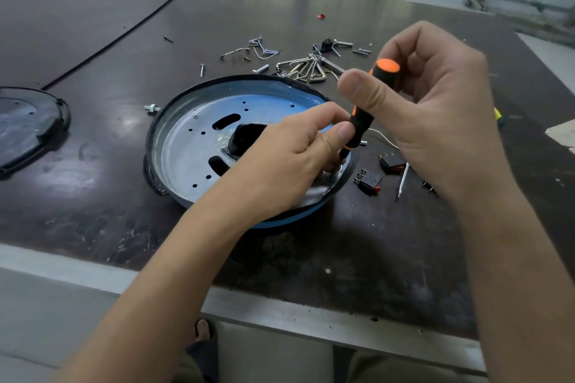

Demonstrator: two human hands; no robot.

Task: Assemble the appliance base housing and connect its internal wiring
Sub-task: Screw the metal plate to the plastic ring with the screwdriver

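A round metal base housing (186,146) with a dark rim, blue protective film and several holes lies upside down at the table's middle. A black part (245,138) sits at its centre. A black-and-orange screwdriver (362,121) stands nearly upright, its tip at the housing's right inner edge. My right hand (435,109) grips its handle near the top. My left hand (298,158) rests on the housing and pinches the lower handle and shaft. A thin white wire (384,137) runs out to the right of the housing.
Loose screws, bolts and hex keys (306,67) lie scattered behind the housing. Two black rocker switches (368,182) and a small tool (403,179) lie to its right. A dark round cover (28,127) sits at the left edge. The table's front edge (93,270) runs near me.
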